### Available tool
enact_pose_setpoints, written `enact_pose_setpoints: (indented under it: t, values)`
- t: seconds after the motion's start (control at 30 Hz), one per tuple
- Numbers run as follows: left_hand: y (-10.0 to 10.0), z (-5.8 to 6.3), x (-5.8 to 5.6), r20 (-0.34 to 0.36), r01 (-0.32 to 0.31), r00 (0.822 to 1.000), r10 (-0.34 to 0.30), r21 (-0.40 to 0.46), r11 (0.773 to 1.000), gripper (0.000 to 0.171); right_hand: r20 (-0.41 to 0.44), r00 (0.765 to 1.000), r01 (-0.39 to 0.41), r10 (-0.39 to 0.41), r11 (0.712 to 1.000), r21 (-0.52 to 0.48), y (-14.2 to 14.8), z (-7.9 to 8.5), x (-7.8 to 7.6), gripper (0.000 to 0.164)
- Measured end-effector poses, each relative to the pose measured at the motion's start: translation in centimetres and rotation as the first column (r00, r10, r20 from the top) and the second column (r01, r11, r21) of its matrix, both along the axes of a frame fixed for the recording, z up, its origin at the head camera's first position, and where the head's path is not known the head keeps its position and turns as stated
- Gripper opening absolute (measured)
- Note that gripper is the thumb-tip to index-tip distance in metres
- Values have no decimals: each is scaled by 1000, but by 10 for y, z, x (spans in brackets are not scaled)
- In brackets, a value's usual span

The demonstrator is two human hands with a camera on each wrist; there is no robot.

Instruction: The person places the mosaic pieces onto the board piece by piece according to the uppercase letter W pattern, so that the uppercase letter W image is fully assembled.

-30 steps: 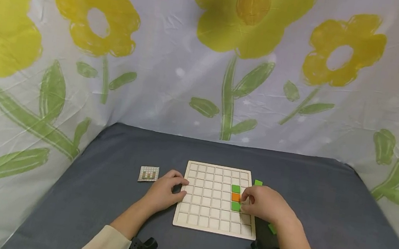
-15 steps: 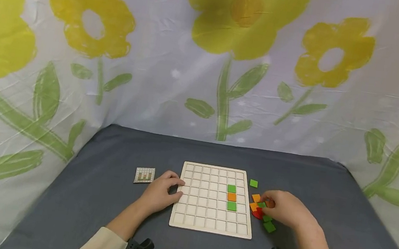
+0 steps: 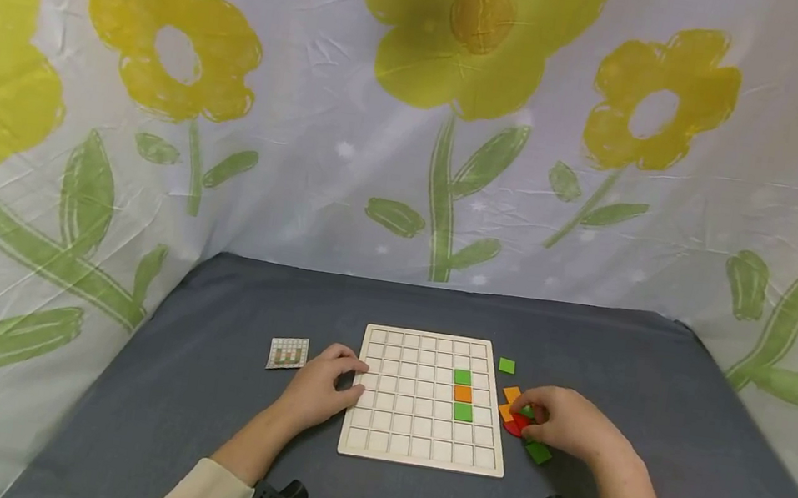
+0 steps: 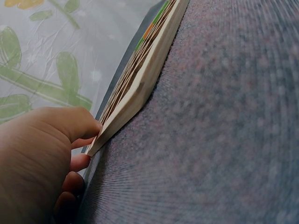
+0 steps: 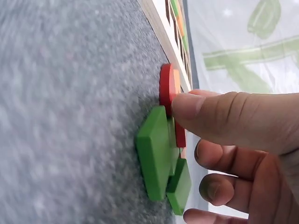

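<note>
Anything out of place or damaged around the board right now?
No spill or damage shows. One green tile lies by itself right of the board, apart from the jumbled pieces near the right hand, so it looks a bit stray. The three tiles on the board look square.

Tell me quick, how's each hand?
Left hand: open, touching the board's edge.
Right hand: at the pieces; whether it grips one can't be told.
</note>
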State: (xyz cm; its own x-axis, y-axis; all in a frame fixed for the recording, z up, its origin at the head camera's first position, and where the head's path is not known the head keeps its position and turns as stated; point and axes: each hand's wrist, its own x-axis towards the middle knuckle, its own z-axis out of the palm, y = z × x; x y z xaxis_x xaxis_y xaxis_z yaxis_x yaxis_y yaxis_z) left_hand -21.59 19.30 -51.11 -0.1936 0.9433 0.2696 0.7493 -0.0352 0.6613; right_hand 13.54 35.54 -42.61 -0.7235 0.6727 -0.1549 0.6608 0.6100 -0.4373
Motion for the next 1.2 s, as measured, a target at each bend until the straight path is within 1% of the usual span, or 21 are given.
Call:
enact_pose_setpoints:
  t: [0.17, 0.4, 0.47, 0.6, 0.73, 0.8, 0.93, 1.0, 1.1, 1.2]
  values:
    - [0, 0, 0, -2, -1, 1000, 1, 3, 1000, 28, 10, 1000, -2, 2, 1000, 1, 0, -1, -2, 25]
    - [2, -2, -2, -14, 4, 1000, -3, 18, 1000, 27, 10, 1000, -2, 2, 1000, 10, 2, -1, 0, 24]
    - [3, -2, -2, -15, 5, 1000, -5, 21, 1000, 27, 7, 1000, -8, 8, 1000, 26, 2, -1, 0, 22]
    - [3, -3, -2, -14, 7, 1000, -7, 18, 1000, 27, 24, 1000, 9, -11, 998, 64, 2, -3, 0, 14]
    - [2, -3, -2, -12, 7, 1000, -7, 17, 1000, 27, 56, 996, 59, -65, 994, 95, 2, -1, 0, 25]
    - [2, -2, -2, -13, 9, 1000, -9, 16, 1000, 27, 47, 996, 69, -72, 995, 73, 3, 1, 2, 27]
    - [2, -1, -2, -13, 11, 1000, -10, 16, 1000, 27, 3, 999, 52, -52, 997, -56, 3, 4, 6, 31]
    - [2, -1, -1, -11, 9, 1000, -8, 17, 1000, 28, -5, 999, 39, -40, 994, -99, 3, 5, 8, 31]
    - [1, -1, -1, -9, 5, 1000, -5, 18, 1000, 27, -7, 1000, 24, -24, 995, -96, 4, 5, 10, 30]
    - [1, -1, -1, -7, 5, 1000, -5, 17, 1000, 28, -6, 1000, 24, -24, 995, -92, 5, 5, 10, 33]
